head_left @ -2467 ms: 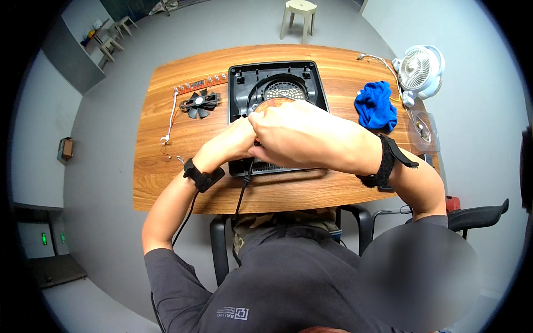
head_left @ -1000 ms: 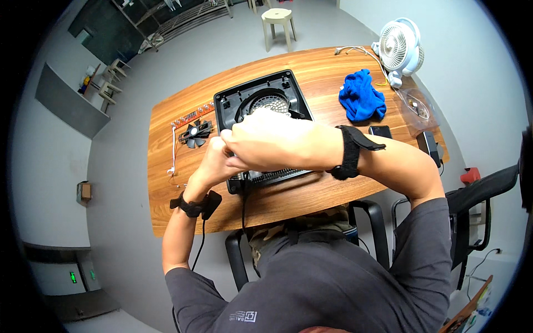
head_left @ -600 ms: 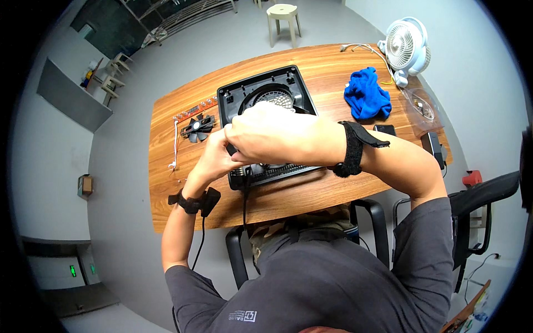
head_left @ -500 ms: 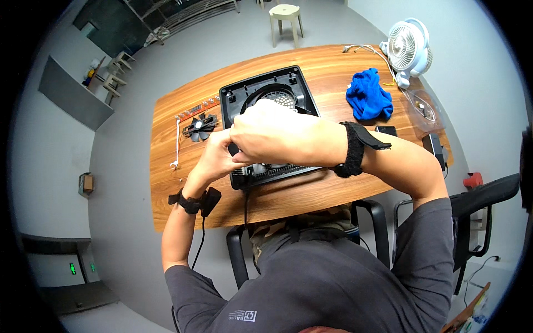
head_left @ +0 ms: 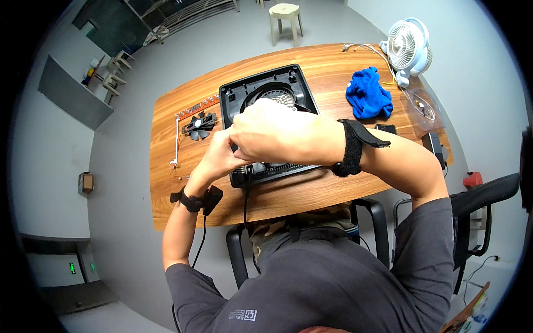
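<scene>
A black open-topped appliance housing (head_left: 225, 100) with a round grille (head_left: 280, 98) lies on the wooden table in front of me. Over its middle and left side my two hands meet. My right hand (head_left: 264, 130) is closed in a fist, its back toward the view. Just below and left of it, my left hand (head_left: 219, 152) is closed too, thumb and fingers pinched together against the right hand. Whatever either one holds is hidden behind the knuckles. A black cord (head_left: 246, 205) runs from the housing's near edge over the table edge.
Left of the housing lie a black fan (head_left: 200, 126), an orange circuit strip (head_left: 197, 107) and a white wire (head_left: 177, 141). A blue cloth (head_left: 369, 94), a white desk fan (head_left: 405, 50), a clear plastic bag (head_left: 425, 111) and a black box (head_left: 433, 145) are at the right.
</scene>
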A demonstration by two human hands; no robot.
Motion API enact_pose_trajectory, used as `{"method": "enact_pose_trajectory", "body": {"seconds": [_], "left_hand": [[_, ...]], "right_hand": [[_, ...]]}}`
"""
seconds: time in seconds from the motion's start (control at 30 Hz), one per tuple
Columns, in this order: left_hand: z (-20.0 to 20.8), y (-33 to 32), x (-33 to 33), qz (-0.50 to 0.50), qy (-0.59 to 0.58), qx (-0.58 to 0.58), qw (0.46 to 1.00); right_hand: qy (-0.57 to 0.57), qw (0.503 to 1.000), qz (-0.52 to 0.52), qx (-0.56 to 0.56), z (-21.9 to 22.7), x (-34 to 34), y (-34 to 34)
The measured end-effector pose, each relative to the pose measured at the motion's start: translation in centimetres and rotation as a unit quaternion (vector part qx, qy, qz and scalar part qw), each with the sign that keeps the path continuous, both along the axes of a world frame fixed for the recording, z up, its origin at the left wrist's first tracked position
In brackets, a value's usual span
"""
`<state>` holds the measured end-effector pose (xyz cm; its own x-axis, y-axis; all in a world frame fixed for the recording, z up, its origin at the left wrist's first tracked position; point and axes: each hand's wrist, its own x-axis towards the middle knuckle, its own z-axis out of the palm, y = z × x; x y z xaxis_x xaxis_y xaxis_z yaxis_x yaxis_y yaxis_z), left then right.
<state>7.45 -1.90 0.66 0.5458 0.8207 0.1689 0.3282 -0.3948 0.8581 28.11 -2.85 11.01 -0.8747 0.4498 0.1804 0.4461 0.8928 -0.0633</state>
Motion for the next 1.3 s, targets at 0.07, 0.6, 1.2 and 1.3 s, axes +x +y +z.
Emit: {"method": "enact_pose_trajectory", "body": {"seconds": [0.07,0.6,1.2,1.3], "left_hand": [[0.0,0.1,-0.5,-0.001,0.004,-0.007,1.000],[1.0,0.2,-0.5,0.013,0.031,-0.012,0.999],[0.5,0.4,-0.1,-0.022,0.022,0.041,0.999],[0.8,0.4,0.0,-0.030,0.020,0.061,0.997]], "right_hand": [[-0.006,1.000,-0.004,-0.007,0.0,-0.1,-0.2],[-0.039,0.998,-0.009,-0.039,0.8,-1.0,0.5],[-0.051,0.996,-0.032,-0.070,1.5,0.1,0.6],[-0.069,0.996,-0.028,-0.057,1.8,0.2,0.6]]}}
